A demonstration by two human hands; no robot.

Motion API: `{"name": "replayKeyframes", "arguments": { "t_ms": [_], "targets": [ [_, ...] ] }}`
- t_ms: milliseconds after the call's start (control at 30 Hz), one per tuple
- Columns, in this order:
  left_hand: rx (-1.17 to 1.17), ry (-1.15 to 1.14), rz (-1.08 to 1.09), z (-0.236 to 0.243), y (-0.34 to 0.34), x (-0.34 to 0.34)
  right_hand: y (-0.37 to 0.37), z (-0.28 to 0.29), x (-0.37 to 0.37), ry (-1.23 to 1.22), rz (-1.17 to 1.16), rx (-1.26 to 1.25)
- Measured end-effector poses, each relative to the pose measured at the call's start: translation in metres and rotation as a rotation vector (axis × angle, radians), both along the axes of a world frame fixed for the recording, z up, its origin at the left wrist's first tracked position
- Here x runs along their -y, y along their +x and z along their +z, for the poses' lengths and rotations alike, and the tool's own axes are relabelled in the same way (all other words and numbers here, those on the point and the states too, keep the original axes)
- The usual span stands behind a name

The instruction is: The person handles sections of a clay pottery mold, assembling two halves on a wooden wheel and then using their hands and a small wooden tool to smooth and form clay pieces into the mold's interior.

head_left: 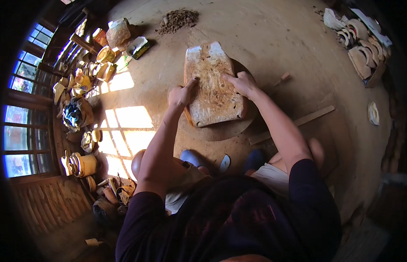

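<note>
Both of my hands grip a thick, tapered slab (214, 98), whitish and stained with brown earth, narrower at its far end. It looks like a plaster mould, though its underside is hidden. My left hand (181, 94) holds its left edge, thumb on the top face and fingers out of sight around the side. On the opposite edge my right hand (243, 84) does the same, its thumb pressed on the surface. Beneath and to the right of the slab shows a round, dark disc (243, 130); whether the slab touches it I cannot tell.
A wooden slat (295, 124) and a small red-handled tool (284, 77) lie to the right. Near my feet is a flat oval piece (225, 163). Brown crumbs (179, 21) are heaped beyond. Curved pieces (365, 48) stand far right; a yellowish bucket (85, 164) and clutter line the left.
</note>
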State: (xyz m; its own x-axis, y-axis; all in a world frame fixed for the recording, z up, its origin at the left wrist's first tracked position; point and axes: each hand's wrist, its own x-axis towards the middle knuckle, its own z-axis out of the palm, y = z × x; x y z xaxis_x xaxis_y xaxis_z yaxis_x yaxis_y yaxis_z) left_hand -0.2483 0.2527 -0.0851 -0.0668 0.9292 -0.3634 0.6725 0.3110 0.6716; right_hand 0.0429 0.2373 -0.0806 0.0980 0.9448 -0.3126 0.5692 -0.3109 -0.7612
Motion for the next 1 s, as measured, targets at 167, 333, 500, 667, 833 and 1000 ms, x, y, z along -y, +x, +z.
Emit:
{"name": "replayKeyframes", "arguments": {
  "t_ms": [167,333,500,667,833,1000],
  "targets": [
    [-0.060,-0.020,-0.016,-0.004,-0.003,-0.008,-0.004,0.009,-0.003,-0.074,0.029,0.080],
    [0.538,0.058,0.098,-0.034,-0.019,0.025,-0.041,0.077,-0.001,0.715,0.079,0.504],
    [0.963,0.055,0.203,-0.020,-0.001,0.070,-0.068,0.078,0.028,0.335,0.257,-0.953],
    [0.823,0.102,0.201,-0.043,-0.009,0.075,-0.099,0.029,0.047,0.173,0.250,-0.923],
    [0.908,0.148,0.277,-0.030,-0.001,0.080,-0.125,0.065,-0.001,0.225,0.343,-1.214],
    [0.786,0.206,0.342,-0.041,-0.002,0.083,-0.164,0.035,-0.016,0.078,0.318,-0.866]
  ]
}}
